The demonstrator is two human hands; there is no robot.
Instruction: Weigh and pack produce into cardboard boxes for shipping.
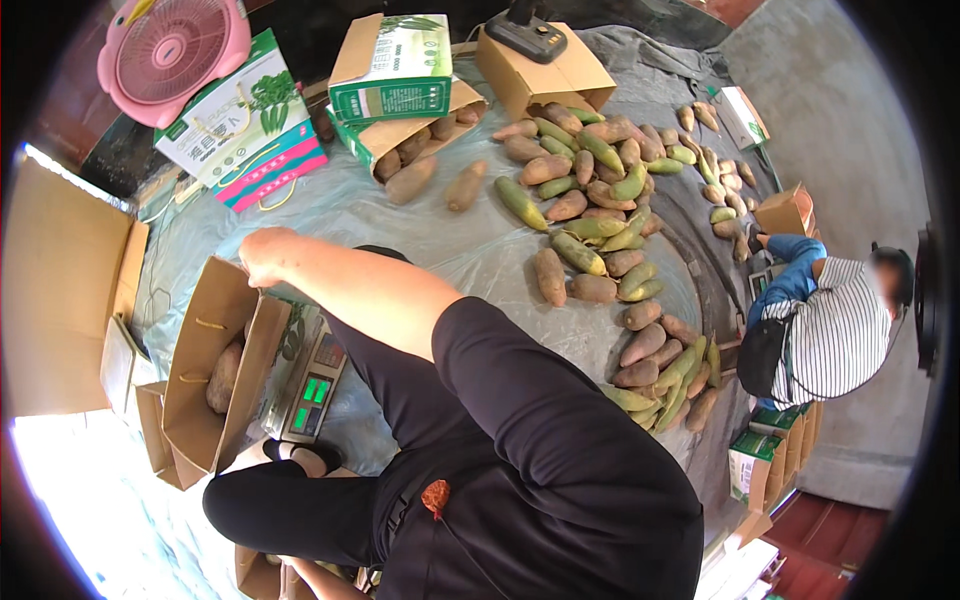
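Note:
My right arm reaches across to the left, and my right hand [267, 255] is closed at the top corner of an open cardboard box [190, 400]. The fingertips are partly hidden there. Inside the box lies a muddy brown radish [225, 378], and a yellow cord handle shows on its inner wall. The box stands at a scale [315, 385] with a lit green display. At the lower edge my left forearm shows, and my left hand [290, 564] is by another cardboard box [248, 572]; my leg and the frame edge hide its fingers.
Many green and muddy brown radishes [600, 215] lie on the sheeted floor to the right. A tipped carton [365, 140] of radishes, printed cartons [230, 130] and a pink fan [170, 55] stand at the back. Another person [830, 325] works at far right, near more boxes [775, 450].

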